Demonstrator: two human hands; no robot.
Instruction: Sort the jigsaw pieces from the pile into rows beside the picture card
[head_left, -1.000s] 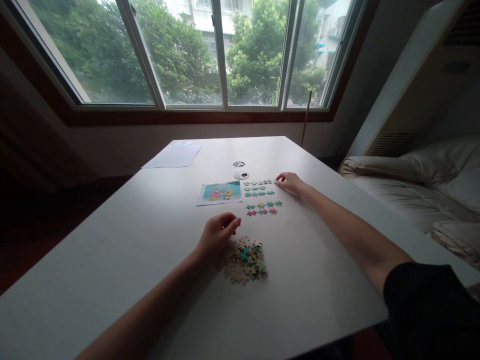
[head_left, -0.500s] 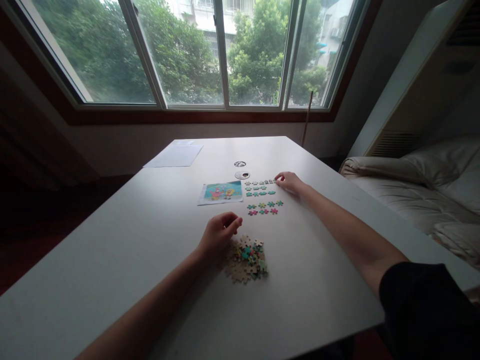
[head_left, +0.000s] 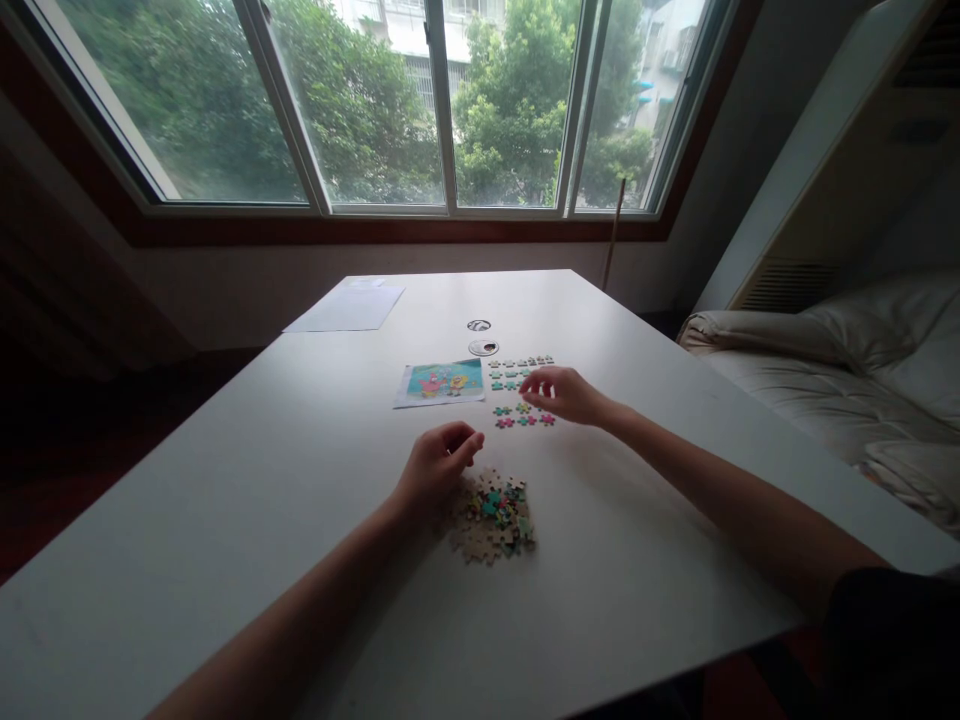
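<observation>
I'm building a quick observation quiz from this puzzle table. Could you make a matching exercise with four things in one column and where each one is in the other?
Things
1. loose pile of cardboard jigsaw pieces
2. colourful rectangular cartoon picture
3. white sheet of paper
4. right hand

Places
A. far left corner of the white table
B. right beside the left hand
C. over the sorted rows of small coloured pieces
D. just left of those sorted rows

Pairs: 1-B, 2-D, 3-A, 4-C

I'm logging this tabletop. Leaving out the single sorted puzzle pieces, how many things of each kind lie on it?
Printed picture: 1
Paper sheet: 1
Round discs: 2
Loose piece pile: 1
Total: 5
</observation>
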